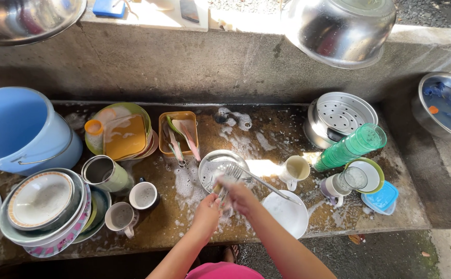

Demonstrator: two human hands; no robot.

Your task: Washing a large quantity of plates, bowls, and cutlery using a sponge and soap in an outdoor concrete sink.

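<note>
Rough concrete forms the counter point(266, 139), wet and streaked with suds, backed by a low concrete wall with a steel bowl point(341, 28) resting on its ledge. At the middle front, the two hands meet over the soapy surface. The left hand point(208, 211) has its fingers curled shut around a foamy sponge point(220, 186), pressed against the head of a metal fork point(234, 172). The right hand point(242, 199) is closed on the same fork lower down; its long handle point(272, 187) sticks out to the right, over a white plate point(287, 213). The fork's tines lie above the rim of a small steel plate point(216, 166) that sits just behind the hands.

Dishes crowd in on every side. To the left stand two white mugs point(132, 204), a steel cup point(104, 173) lying tilted, and a stack of plates and bowls point(44, 209) beneath a big blue bucket point(19, 129). Behind the hands an orange square tub point(178, 132) holds plastic spoons, beside a yellow-green plate with an orange lid point(124, 135). To the right sit a cream mug point(295, 170), a tipped stack of green tumblers point(352, 146), a clear glass point(350, 181), a blue container lid point(381, 199) and a perforated steel steamer point(339, 116). At far right, a steel basin point(445, 103) holds water.
</note>
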